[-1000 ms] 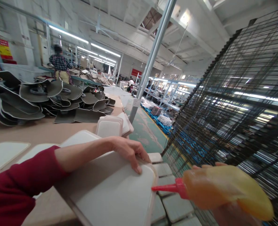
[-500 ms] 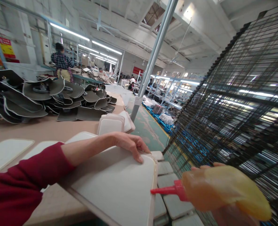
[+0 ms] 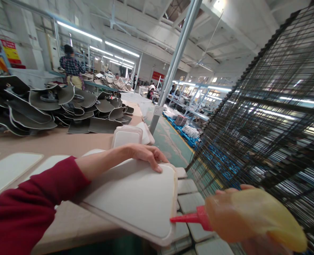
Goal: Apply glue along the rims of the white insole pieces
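My left hand (image 3: 147, 156), in a dark red sleeve, presses on the far corner of a flat white panel (image 3: 135, 198) that sticks out over the table's edge. My right hand (image 3: 265, 244) grips a yellow squeeze bottle (image 3: 255, 219); only fingertips and a bit of palm show around it. The bottle's red nozzle (image 3: 188, 217) touches the panel's right edge, where a thin yellowish line runs along the rim.
More white panels (image 3: 10, 168) lie on the brown table (image 3: 53, 141), and a stack of them (image 3: 127, 136) sits further back. Dark grey curved pieces (image 3: 53, 109) pile up at the left. A black wire rack (image 3: 273, 117) stands at the right with small white panels (image 3: 191, 202) below. A person (image 3: 72, 69) works far off.
The panel has slid and turned further out over the table's edge under my left hand. The nozzle now sits lower along the panel's right edge.
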A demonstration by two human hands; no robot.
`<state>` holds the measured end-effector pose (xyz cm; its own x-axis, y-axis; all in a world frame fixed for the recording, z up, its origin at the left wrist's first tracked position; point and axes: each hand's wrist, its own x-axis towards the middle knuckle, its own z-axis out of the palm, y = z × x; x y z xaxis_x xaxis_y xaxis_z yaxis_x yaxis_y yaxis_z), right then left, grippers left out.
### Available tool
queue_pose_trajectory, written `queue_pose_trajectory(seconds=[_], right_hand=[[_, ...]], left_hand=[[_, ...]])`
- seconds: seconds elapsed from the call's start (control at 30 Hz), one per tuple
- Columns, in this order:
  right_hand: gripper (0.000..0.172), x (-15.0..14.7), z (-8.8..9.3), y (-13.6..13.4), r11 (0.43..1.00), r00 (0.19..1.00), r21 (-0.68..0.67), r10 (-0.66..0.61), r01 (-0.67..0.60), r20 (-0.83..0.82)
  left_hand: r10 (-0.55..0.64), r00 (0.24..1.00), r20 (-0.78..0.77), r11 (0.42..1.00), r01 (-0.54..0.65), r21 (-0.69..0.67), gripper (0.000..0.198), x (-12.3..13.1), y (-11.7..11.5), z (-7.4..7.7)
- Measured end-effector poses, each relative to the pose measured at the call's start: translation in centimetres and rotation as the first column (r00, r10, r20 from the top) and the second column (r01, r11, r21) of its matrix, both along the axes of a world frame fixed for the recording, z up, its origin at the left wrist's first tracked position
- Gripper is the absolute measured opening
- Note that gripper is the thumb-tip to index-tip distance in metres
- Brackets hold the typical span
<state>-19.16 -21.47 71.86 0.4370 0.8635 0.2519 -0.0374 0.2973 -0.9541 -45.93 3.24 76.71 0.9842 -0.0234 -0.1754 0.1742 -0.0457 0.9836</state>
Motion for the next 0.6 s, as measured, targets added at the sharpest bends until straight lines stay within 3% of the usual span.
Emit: queue_pose_trajectory(seconds=[0.17,0.43,0.6], right_hand=[[0.063,3.5,-1.1,0.0,0.994,0.998,-0.106,0.044,-0.038,0.051],[0.058,-0.7,-2.1,-0.1,0.996,0.998,0.083,-0.038,0.041,-0.044],[0.065,-0.8,-3.3,-0.1,0.942,0.966,0.211,-0.255,0.26,-0.052]], left_hand=[[0.079,0.997,0.001,0.997,-0.079,-0.004,0.043,-0.1,0.6,-0.6],[0.224,0.975,-0.01,0.973,-0.224,-0.048,0.035,-0.5,1.5,-1.1],[0.329,0.944,0.016,0.94,-0.326,-0.104,0.03,-0.9,2.2,-1.7]])
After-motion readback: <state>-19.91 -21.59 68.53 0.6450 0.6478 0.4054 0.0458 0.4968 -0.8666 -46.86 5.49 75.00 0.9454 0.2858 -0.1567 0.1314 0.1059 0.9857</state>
